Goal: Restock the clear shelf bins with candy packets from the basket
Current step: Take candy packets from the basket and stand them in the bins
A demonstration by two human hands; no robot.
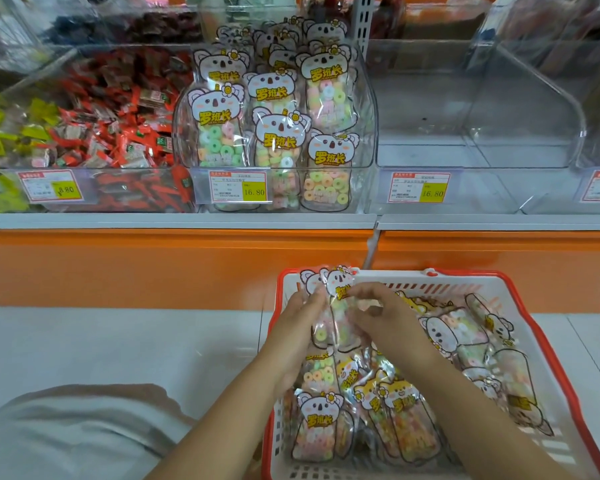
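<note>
- Two packets (338,289) stand upright between my hands at the far left corner of the basket (548,334). My left grip (300,320) is pressed along their left edge. My right grip (385,317) is curled over their front, so both hold the same pair.
- Many more packets lie flat in the basket under and to the right of my hands, some of them overlapping.
- Before lifting, I'd square the pair so the koala heads line up and the film doesn't slide. The wrappers look slick, so I'd pinch them near the printed top rather than over the loose sweets.
- The koala bin (369,133) directly above already looks packed to its front wall. The clear bin (482,109) just right of it holds nothing and carries a price tag (418,187) with the same figure, so I judge that is where these go.
- I'd lift them clear of the basket rim, then lower them in upright with the faces forward, to match the rows next door.
- One risk is that a packet catches on the bin's curved front lip and folds over.
- Left of the koala bin is a bin (84,167) heaped with small red and green wrapped sweets.
- An orange shelf front (187,258) runs below the bins. The basket sits on the pale tiled floor (118,341) against it, and my grey-clad knee (66,431) shows at lower left.
</note>
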